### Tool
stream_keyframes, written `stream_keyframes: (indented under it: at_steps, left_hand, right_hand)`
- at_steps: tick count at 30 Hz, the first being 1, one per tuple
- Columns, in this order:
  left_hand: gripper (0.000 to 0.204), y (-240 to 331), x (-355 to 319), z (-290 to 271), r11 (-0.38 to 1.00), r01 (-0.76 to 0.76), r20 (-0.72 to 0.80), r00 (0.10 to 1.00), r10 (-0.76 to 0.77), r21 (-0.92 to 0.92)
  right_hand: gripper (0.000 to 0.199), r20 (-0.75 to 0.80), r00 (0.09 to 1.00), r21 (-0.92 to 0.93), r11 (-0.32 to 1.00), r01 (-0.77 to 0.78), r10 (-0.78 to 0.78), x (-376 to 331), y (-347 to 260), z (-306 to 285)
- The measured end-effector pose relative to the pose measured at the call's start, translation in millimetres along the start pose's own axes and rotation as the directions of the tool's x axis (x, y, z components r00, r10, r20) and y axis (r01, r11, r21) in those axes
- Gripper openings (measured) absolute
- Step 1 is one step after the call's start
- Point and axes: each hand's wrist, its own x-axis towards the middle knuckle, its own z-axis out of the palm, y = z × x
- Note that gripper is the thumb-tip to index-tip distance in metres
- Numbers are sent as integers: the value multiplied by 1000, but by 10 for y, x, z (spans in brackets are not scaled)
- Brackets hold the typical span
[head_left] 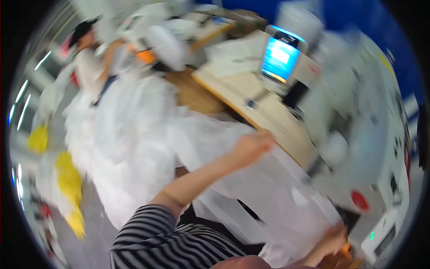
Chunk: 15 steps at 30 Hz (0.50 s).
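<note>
A sheet of thin white fabric (273, 193) stretches across my lap along the front edge of the wooden table. My left hand (254, 145) is closed on its upper edge beside the table. At the lower right, my right hand (331, 242) grips the other end of that same edge; motion blurs its fingers. Between the hands the edge runs nearly straight. To the left, the fabric meets a large heap of white gauzy fabric (130, 130).
The table (286, 127) carries a lit blue screen (281, 56) and a large white sewing machine (374, 121). A control box (378, 235) with a green display sits at lower right. Another person (92, 62) works at the far left. Yellow cloth (69, 179) hangs at left.
</note>
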Motion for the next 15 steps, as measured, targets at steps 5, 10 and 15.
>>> stream_keyframes:
  at_steps: [5, 10, 15]
  left_hand:
    - [10, -97, -106, -186, 992, 104, 72, 992, -100, -66]
    - [89, -263, -1668, -2097, 70, 708, -694, 703, -155, 702]
    - [46, -450, -3963, -4610, 72, 993, -994, 94, -62, 90]
  right_hand:
    - [25, 119, 991, 213, 977, 27, -53, 187, -51, 194]
    - [42, -58, 991, 170, 978, 125, -117, 186, -166, -389]
    - [38, -870, 483, 489, 56, 870, 102, 510, -229, 334]
